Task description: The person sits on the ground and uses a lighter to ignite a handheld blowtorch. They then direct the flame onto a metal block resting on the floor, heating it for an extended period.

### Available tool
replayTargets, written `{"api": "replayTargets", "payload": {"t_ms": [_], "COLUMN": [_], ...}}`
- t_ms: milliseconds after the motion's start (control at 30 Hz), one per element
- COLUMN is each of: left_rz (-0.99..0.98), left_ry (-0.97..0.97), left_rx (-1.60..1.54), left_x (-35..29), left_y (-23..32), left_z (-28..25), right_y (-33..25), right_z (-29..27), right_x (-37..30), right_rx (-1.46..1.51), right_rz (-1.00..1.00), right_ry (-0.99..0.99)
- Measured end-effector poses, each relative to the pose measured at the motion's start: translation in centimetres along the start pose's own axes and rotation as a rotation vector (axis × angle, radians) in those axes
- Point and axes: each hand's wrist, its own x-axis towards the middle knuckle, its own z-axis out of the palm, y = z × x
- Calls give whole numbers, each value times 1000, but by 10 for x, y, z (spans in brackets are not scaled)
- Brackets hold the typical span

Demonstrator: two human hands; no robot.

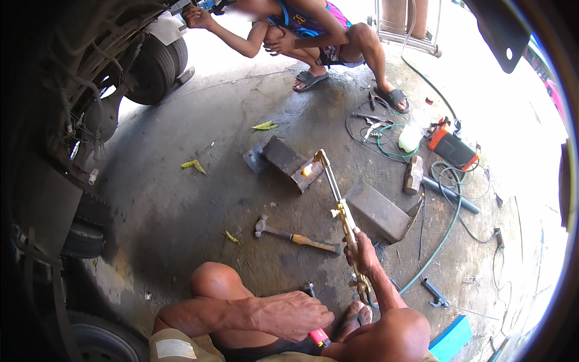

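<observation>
My right hand (362, 253) is wrapped round the handle of a brass cutting torch (347, 222). The torch points up and away, its bent head beside the end of a rusty steel channel piece (283, 155). A bright orange-yellow glow shows where the head meets the steel. Across my bent knee lies my left arm, and my left hand (292, 316) is closed over a black-and-red tool (319, 336), mostly hidden under the fingers. Between me and the steel, a ball-peen hammer (295, 237) with a wooden handle lies on the concrete.
Another steel channel (380, 208) lies right of the torch. Beyond are a sledgehammer head (414, 175), an orange-and-black welding machine (453, 148), looping cables and a green hose (443, 244). A person in sandals squats ahead (322, 36). Vehicle wheels (151, 71) line the left.
</observation>
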Motion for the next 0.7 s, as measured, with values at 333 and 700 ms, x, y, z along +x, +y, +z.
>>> {"api": "replayTargets", "payload": {"t_ms": [333,700], "left_rz": [7,-33], "left_ry": [-22,-85], "left_rx": [-82,-26], "left_x": [2,0], "left_y": [0,3], "left_z": [-9,-18], "right_y": [9,8], "right_z": [-1,7], "right_x": [9,12], "right_rx": [75,96], "right_rz": [75,62], "right_ry": [-4,27]}}
